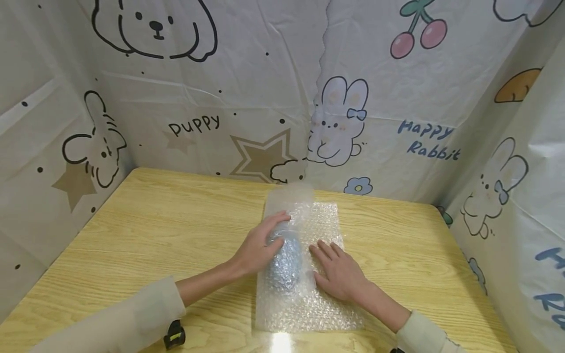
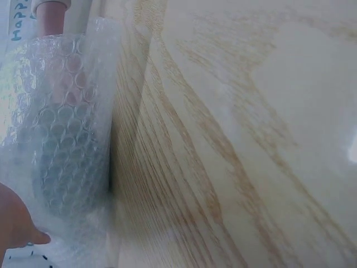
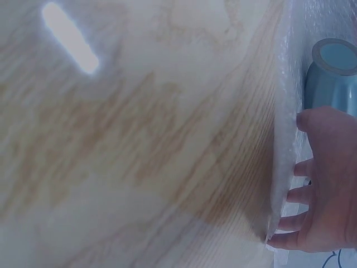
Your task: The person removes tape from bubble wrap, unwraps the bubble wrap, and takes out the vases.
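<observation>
place: curtained nook | cartoon-printed sheets point(image 1: 247, 73) on three sides | wood-grain tabletop point(image 1: 190, 220)

bubble wrap point(image 1: 326, 220) lies on the table point(image 1: 185, 220); a container point(image 3: 326, 89) lies within its left half; a backdrop point(image 1: 251, 88) stands behind.

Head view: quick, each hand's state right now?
Left hand: on the wrapped blue object; gripping or merely resting, cannot be told.
Right hand: open, resting on the bubble wrap.

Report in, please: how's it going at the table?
Left hand touching covered blue object. Right hand spread on bubble wrap. Blue object lying under a layer. No obstruction visible.
</observation>
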Tool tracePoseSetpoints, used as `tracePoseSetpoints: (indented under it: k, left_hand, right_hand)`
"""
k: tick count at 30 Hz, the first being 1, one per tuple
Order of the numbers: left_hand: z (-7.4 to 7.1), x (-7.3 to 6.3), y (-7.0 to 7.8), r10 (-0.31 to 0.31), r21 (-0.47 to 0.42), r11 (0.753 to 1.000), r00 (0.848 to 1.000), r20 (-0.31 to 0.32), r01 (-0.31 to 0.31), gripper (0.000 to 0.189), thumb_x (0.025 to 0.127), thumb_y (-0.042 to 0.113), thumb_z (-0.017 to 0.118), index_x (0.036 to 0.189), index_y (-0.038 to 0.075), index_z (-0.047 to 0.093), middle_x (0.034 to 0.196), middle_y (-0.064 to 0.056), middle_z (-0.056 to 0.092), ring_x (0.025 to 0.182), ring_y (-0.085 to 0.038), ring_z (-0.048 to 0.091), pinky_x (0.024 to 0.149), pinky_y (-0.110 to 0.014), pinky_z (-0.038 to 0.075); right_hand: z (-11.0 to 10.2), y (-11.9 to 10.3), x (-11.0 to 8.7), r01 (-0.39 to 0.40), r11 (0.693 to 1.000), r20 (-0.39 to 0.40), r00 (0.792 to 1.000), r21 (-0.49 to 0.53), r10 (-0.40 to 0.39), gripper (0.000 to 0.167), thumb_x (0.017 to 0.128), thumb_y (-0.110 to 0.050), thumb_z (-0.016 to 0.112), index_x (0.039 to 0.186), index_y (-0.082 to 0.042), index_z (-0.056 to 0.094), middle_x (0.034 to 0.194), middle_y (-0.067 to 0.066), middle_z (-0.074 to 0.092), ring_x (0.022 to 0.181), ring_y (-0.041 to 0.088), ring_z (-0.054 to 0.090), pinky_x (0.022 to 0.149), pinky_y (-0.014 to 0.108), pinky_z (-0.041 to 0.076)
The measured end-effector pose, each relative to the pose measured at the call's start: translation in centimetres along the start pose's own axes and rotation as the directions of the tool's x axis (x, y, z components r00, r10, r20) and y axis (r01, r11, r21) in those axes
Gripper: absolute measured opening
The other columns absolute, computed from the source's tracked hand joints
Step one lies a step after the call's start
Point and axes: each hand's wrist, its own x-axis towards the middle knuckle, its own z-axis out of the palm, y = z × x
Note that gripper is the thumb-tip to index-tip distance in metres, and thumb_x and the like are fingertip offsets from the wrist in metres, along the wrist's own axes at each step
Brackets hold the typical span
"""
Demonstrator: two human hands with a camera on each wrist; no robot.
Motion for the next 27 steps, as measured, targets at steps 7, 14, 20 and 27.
tracePoseSetpoints:
  k: [7,14,20,27]
  left_hand:
    - [-1.0,-0.4,0.0,-0.066,-0.142,0.988,0.997,-0.042,0.059,0.058,0.092,0.001,0.054,0.148,0.012,0.047,0.152,-0.006,0.044,0.094,-0.016,0.064,0.083,-0.031,0.055]
    - [-2.0,-0.7,-0.3,-0.164,-0.233,0.962,0.983,-0.077,0.142,0.060,0.092,0.000,0.051,0.150,0.015,0.045,0.152,-0.006,0.043,0.046,-0.006,0.036,0.040,-0.017,0.035]
    - [-2.8,-1.0,-0.7,-0.202,-0.284,0.945,0.972,-0.117,0.163,0.061,0.091,-0.004,0.051,0.150,0.009,0.044,0.154,-0.010,0.041,0.056,-0.009,0.040,0.043,-0.017,0.036]
    - [-3.6,-1.2,-0.8,-0.288,-0.381,0.896,0.951,-0.112,0.227,0.062,0.090,-0.007,0.050,0.150,0.005,0.041,0.156,-0.012,0.037,0.109,-0.024,0.058,0.060,-0.015,0.049]
  right_hand:
    - [0.1,0.0,0.0,-0.011,1.000,0.006,1.000,0.013,0.011,0.063,0.100,-0.043,0.053,0.151,-0.007,0.043,0.152,0.021,0.041,0.136,0.044,0.039,0.112,0.052,0.035]
    - [0.2,0.0,0.1,-0.030,0.999,0.008,1.000,0.022,0.030,0.065,0.101,-0.048,0.051,0.152,-0.009,0.042,0.153,0.019,0.040,0.136,0.045,0.040,0.108,0.055,0.039]
    - [0.2,-0.1,0.1,-0.043,0.999,0.015,0.999,0.029,0.043,0.065,0.101,-0.050,0.049,0.151,-0.009,0.043,0.153,0.018,0.040,0.135,0.045,0.040,0.107,0.056,0.040]
    - [0.2,-0.1,0.1,-0.044,0.999,0.006,0.999,0.029,0.044,0.064,0.101,-0.049,0.050,0.151,-0.010,0.043,0.153,0.018,0.041,0.135,0.045,0.040,0.106,0.056,0.041]
